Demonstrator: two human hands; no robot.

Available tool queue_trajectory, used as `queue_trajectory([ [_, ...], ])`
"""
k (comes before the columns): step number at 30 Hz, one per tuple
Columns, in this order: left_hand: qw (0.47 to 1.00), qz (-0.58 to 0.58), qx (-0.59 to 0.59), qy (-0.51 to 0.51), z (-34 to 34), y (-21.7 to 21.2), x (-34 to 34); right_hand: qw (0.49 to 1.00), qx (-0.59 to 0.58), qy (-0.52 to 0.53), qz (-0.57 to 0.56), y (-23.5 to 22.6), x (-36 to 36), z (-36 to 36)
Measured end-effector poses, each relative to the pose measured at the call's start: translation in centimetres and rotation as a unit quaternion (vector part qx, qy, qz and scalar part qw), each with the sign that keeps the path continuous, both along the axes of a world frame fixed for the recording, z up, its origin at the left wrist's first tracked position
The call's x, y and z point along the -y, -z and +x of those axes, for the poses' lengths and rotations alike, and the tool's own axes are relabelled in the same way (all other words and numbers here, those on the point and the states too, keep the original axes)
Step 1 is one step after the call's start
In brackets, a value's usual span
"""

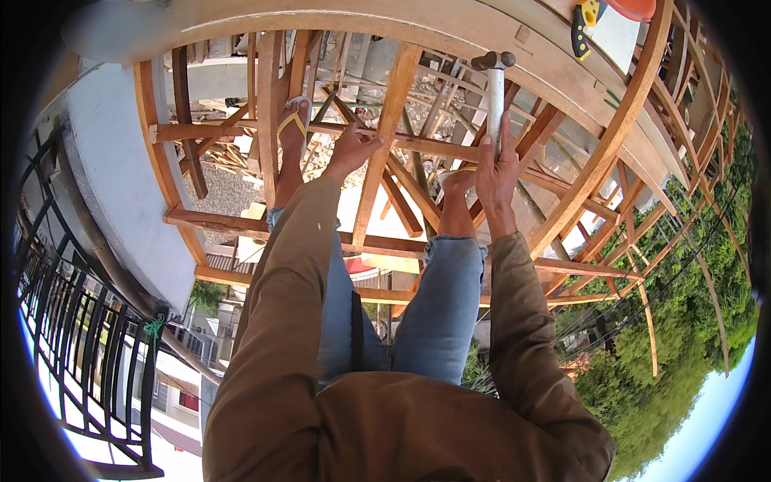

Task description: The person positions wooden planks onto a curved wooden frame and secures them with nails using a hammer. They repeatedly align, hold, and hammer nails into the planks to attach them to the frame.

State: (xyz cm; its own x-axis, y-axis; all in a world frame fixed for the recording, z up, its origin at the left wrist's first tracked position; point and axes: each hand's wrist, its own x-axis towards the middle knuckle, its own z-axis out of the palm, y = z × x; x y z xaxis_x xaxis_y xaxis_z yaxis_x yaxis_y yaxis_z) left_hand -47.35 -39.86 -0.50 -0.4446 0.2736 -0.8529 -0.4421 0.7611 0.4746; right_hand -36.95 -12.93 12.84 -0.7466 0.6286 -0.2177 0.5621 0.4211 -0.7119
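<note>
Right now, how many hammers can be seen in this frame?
1: the hammer in the right hand, its pale handle pointing away from the body and its dark head at the far end. Others could be hidden among the wooden framing.

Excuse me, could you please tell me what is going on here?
A person is up on an open timber frame, holding a hammer in the right hand, head end pointing away from the body. The left hand is at a wooden beam; whether it pinches anything small cannot be made out.
</note>
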Motion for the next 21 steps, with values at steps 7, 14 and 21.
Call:
queue_trajectory([
  [7,0.981,-0.154,-0.115,0.025,3.0,-13.6,15.8,0.967,0.242,-0.068,0.047,-1.9,-6.1,-1.9],
  [14,0.966,-0.138,0.132,-0.175,7.1,-28.1,19.4,0.944,0.296,-0.126,0.07,-1.8,-7.8,-5.8],
  [21,0.978,-0.116,0.14,-0.102,8.4,-26.5,16.6,0.913,0.363,-0.182,0.046,-3.1,-10.0,-9.4],
])
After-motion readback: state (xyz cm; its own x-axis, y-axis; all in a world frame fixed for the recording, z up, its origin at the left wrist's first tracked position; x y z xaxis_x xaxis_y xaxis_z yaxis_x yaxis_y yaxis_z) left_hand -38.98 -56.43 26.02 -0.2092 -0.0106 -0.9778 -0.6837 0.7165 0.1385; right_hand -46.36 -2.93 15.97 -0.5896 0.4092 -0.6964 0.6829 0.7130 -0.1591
